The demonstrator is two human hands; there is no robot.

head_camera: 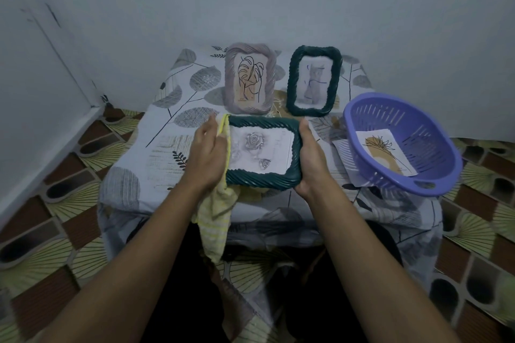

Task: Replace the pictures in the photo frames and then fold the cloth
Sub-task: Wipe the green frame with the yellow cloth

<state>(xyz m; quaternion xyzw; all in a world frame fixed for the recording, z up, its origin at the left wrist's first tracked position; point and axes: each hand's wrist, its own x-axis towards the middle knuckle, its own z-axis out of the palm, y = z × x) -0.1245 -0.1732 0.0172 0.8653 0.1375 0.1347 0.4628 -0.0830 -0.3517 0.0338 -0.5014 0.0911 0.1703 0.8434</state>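
At the near edge of the leaf-print covered table [178,153], seemingly mid-wipe: left hand [207,156] holding the yellow woven cloth [216,220] against the 9 o'clock rim of the dark green ribbed rose-picture frame [262,178], right hand [308,159] clamped round its 3 o'clock rim. Best to keep that grip firm, follow the ribs and spare the picture face. At 12 o'clock, a standing pale mauve frame [231,86] and a second dark green frame [291,83]. At 3 o'clock, a purple slotted plastic basket [434,131] with loose printed pictures [386,153].
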